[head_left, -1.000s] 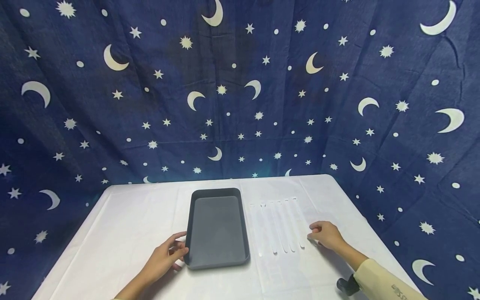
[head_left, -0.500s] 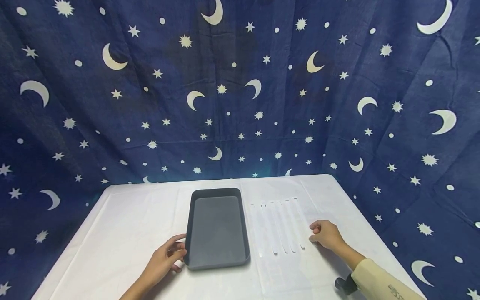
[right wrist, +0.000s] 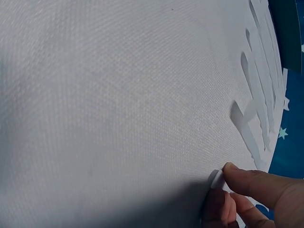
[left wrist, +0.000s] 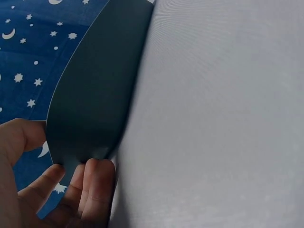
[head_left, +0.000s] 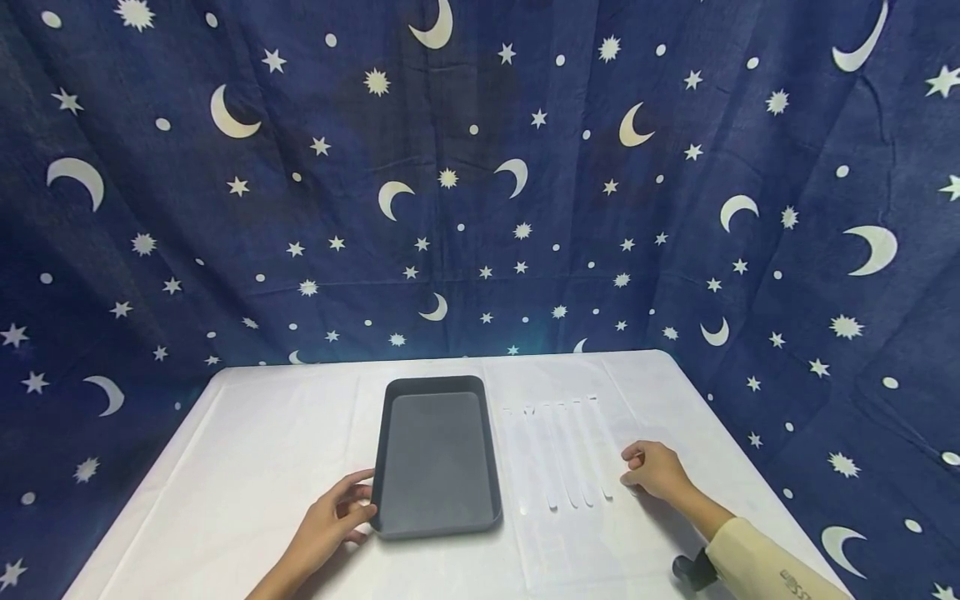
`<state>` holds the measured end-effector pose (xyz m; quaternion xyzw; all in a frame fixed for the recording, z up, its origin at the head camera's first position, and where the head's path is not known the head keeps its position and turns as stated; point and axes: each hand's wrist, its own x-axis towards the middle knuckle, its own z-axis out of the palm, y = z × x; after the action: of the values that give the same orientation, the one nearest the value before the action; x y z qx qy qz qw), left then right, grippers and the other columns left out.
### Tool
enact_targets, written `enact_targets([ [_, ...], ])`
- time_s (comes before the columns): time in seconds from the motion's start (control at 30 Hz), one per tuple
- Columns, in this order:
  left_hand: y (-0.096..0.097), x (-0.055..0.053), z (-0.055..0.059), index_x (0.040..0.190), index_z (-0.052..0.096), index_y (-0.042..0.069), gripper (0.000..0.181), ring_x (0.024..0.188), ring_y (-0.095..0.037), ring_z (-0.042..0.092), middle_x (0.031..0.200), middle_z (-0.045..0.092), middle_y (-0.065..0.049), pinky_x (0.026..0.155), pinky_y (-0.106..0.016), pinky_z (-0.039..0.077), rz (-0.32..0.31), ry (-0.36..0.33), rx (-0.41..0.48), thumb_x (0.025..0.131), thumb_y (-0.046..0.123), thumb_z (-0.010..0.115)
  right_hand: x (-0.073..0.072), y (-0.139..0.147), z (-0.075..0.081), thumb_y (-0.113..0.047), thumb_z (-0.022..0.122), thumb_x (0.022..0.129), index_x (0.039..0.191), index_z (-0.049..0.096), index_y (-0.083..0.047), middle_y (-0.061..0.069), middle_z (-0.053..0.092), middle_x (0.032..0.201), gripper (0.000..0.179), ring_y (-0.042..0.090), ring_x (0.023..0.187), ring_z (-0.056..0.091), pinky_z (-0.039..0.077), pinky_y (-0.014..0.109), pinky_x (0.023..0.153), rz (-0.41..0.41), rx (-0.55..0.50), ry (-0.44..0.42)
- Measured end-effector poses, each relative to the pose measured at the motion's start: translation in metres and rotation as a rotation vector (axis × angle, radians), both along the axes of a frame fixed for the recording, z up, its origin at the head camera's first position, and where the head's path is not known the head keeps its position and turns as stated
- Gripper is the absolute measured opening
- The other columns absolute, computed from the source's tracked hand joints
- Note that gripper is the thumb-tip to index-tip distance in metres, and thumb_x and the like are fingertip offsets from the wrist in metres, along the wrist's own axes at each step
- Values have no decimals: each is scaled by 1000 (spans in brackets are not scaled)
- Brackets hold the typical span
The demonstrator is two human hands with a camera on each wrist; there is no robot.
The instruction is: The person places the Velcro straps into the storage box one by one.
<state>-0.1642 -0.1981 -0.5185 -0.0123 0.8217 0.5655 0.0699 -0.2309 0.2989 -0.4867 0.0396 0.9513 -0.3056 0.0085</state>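
1. Gripping rectangular dark-grey tray (head_left: 437,458) on white cloth (head_left: 247,442): left hand (head_left: 326,525), fingers curled.
2. Pinching small white piece (right wrist: 217,179) near thin white strips (right wrist: 243,129): right hand (head_left: 657,472), fingertips together.
3. Tray and hands: practically unmoved since earlier.

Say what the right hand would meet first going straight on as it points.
Likely the nearest white strip, though how high the right hand is above the table is unclear.

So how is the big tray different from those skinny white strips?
The tray is dark grey; the strips are whitish. The tray is one wide rectangle with raised walls, while the strips are long and thin, some ends curling up. The left hand grips the tray's side; it isn't touching the strips. Both lie on the white tabletop.
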Motion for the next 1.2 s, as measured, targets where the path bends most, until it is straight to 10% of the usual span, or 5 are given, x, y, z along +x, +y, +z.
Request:
enact_targets([
  [0.93, 3, -1, -4, 140, 49, 8, 58, 94, -22, 68, 123, 63, -19, 63, -28, 61, 45, 10, 0, 89, 23, 72, -7, 3, 1, -8, 75, 67, 87, 65, 2, 6, 59, 69, 23, 18, 63, 53, 45, 27, 55, -28, -8, -82],
  [1.2, 3, -1, -5, 140, 49, 8, 58, 94, -22, 69, 123, 63, -20, 63, -29, 61, 47, 12, 12, 89, 22, 72, -8, 4, 2, -1, 72, 69, 87, 65, 5, 7, 60, 67, 20, 13, 53, 59, 54, 25, 50, -63, -168, -144],
])
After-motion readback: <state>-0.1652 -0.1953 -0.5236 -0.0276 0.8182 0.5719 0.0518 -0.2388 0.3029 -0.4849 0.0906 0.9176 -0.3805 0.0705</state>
